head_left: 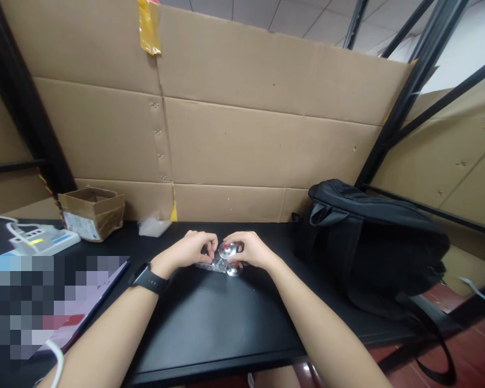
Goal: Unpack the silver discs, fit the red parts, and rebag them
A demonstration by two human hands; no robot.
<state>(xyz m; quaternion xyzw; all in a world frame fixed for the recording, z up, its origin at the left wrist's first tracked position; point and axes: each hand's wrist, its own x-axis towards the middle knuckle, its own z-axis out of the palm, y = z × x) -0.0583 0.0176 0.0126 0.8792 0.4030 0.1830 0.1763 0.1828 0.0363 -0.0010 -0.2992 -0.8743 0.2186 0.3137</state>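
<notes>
My left hand and my right hand meet over the middle of a black table, fingers curled around a small clear plastic item with round shiny parts. Both hands pinch it close together, just above the tabletop. A black watch sits on my left wrist. What exactly the item is stays hard to make out.
A black bag lies at the right on the table. A small open cardboard box, a white power strip, a blurred-out flat object and a crumpled clear bag are at the left. Cardboard walls stand behind.
</notes>
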